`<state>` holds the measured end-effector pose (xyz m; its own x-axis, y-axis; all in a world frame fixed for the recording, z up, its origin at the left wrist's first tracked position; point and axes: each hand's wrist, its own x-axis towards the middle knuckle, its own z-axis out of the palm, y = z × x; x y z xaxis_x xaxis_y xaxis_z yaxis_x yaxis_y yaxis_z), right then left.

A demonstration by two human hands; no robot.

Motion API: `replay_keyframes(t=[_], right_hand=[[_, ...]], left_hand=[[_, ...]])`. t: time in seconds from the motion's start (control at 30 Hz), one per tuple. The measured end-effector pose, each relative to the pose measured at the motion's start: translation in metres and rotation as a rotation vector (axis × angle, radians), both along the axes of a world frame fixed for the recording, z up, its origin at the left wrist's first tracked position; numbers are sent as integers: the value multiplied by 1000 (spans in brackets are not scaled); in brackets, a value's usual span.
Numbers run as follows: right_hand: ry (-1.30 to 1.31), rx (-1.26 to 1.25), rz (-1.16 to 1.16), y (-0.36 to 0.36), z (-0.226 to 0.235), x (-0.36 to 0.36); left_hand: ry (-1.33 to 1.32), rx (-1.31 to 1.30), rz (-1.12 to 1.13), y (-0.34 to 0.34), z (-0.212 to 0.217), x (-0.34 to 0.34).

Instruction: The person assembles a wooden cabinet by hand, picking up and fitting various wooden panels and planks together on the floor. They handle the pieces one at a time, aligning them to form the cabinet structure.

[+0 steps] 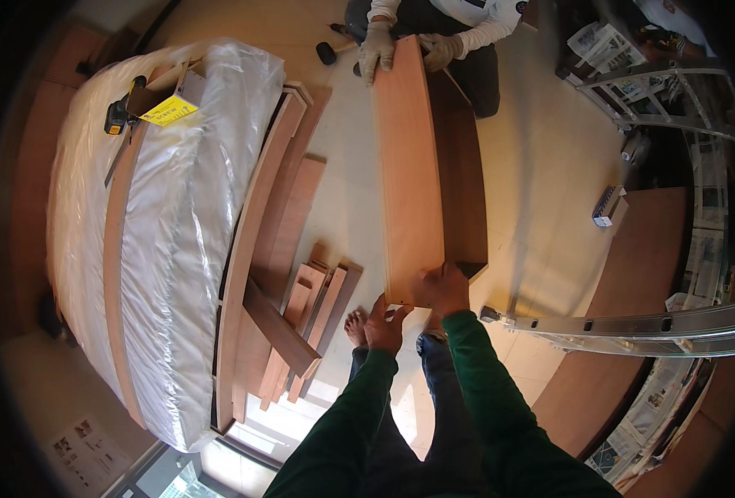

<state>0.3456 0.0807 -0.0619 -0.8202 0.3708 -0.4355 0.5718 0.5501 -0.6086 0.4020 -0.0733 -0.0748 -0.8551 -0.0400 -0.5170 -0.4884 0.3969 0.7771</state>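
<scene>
A long wooden box [409,183] with reddish-brown faces and a dark hollow side stretches away from me. At its near left corner, the thumb and fingers of my left hand [382,329] are closed around the edge. My right hand [444,289] is curled over the near right edge of the same box, its fingertips hidden. A small dark spot shows in the near end, between my hands. At the far end, a kneeling co-worker's gloved left-side hand [376,51] and other gloved hand [441,51] hold the box.
A plastic-wrapped mattress [185,216] lies at left, bearing a cordless drill [118,116] and an open carton [168,95]. Wooden strips [318,307] are piled beside it. At right are a metal ladder [633,330], a brown panel [617,274] and a small box [608,206]. A black mallet head [326,54] lies beyond.
</scene>
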Motion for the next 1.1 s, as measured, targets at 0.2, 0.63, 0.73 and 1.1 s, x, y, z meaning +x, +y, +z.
replay_keyframes(t=[0.2,0.63,0.73,1.1], right_hand=[[-43,-37,174,-71,-66,-6],[-169,50,330,-216,-282,-84],[-174,67,322,-202,-329,-100],[-211,131,440,-184,-363,-85]], left_hand=[[23,-251,157,-47,-47,69],[-108,-706,548,-200,-93,114],[-474,-880,536,-255,-125,102],[-884,-705,619,-289,-221,104]])
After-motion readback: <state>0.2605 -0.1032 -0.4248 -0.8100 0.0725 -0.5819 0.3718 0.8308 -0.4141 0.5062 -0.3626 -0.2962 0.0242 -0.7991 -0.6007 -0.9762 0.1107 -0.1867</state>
